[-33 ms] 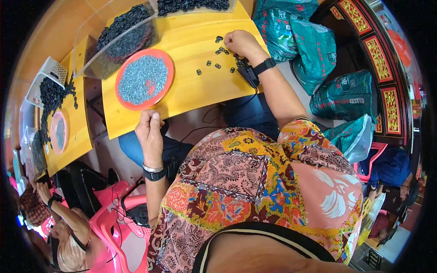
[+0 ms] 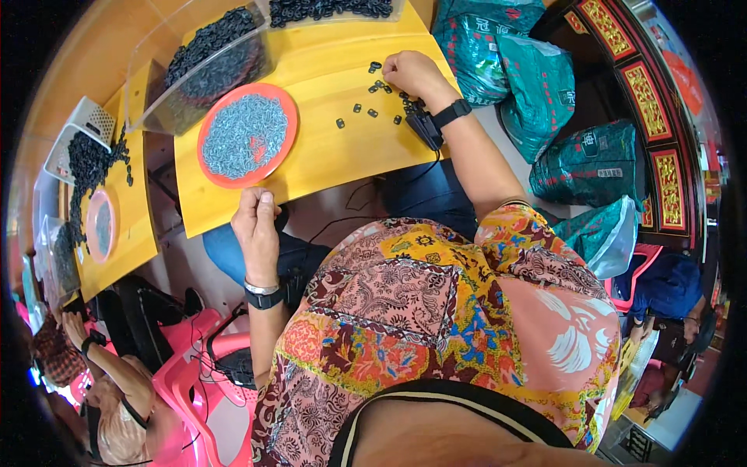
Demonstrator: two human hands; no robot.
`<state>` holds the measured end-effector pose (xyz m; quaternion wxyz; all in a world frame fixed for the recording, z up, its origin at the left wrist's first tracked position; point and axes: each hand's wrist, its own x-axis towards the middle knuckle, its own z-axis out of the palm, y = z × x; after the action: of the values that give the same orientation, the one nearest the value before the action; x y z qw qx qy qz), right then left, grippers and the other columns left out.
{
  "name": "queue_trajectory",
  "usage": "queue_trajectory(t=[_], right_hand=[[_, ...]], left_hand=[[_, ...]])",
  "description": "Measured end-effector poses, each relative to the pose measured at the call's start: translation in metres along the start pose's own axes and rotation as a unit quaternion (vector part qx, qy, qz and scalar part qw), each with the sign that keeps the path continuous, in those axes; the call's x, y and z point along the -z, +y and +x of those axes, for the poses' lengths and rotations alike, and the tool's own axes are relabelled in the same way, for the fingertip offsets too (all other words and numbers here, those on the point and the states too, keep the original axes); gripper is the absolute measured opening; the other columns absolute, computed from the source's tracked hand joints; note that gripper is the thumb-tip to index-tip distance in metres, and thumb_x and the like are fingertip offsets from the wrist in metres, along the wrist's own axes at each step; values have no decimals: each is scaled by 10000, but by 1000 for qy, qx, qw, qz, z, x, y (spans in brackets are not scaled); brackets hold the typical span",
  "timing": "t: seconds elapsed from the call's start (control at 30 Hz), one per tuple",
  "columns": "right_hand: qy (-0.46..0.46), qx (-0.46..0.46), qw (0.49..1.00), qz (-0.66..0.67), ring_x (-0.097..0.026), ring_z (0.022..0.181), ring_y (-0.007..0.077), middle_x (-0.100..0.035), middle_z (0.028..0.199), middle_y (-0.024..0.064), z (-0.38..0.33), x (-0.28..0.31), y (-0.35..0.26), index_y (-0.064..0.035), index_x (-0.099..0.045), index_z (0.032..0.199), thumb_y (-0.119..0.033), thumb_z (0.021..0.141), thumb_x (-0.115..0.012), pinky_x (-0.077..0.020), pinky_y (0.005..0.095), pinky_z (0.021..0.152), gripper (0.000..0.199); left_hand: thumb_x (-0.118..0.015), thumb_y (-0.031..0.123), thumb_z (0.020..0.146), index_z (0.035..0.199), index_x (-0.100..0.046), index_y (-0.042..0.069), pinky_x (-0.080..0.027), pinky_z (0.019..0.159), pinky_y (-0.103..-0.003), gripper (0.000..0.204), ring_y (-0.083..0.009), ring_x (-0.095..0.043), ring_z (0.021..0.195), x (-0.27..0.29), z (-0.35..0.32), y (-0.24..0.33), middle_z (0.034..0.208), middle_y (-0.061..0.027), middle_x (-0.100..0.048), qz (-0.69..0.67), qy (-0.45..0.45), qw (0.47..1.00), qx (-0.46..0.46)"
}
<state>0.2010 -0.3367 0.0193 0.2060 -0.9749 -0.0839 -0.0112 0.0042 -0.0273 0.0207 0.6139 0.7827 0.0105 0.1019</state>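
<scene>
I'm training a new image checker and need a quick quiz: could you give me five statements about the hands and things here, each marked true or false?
1. The right hand is near small black parts scattered on the yellow table. True.
2. The orange-rimmed plate holds many small silvery pieces. True.
3. The left hand is inside the large clear bin. False: it is at the table's near edge, just below the plate in the picture.
4. The green bags are left of the table. False: they are on the right.
5. Both wrists wear a black band. True.
</scene>
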Motion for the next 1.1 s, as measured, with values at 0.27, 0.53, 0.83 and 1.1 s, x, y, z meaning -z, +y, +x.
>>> queue_trajectory(t=[0.27,0.53,0.83,1.1], right_hand=[[151,150,971,-107,-613,761,314,-645,783,119,22,-17,0,-127,-680,907,-103,722,-576,-491,387,713,214],[24,113,987,-114,-609,766,327,-639,813,136,25,-14,-9,-103,-655,885,-88,732,-550,-485,396,705,186],[-23,22,991,134,-607,669,228,-617,705,97,8,8,-39,-66,-639,834,-153,763,-599,-484,327,605,119],[-203,244,883,345,-588,784,91,-647,817,30,-31,0,-109,-1,-645,949,-59,819,-591,-461,231,724,152]], left_hand=[[-474,156,916,785,-509,38,-365,560,-215,180,-74,-446,603,2,-2,3,646,8,-470,19,-16,1000,15],[-473,148,912,787,-511,35,-362,554,-214,172,-71,-444,600,3,-3,3,648,8,-474,7,-10,1000,26],[-472,146,911,806,-519,36,-363,562,-210,160,-70,-447,606,5,-1,0,651,11,-487,21,-21,999,19],[-477,151,905,850,-543,37,-376,533,-220,143,-70,-452,572,-7,14,15,626,10,-497,-67,-49,995,56]])
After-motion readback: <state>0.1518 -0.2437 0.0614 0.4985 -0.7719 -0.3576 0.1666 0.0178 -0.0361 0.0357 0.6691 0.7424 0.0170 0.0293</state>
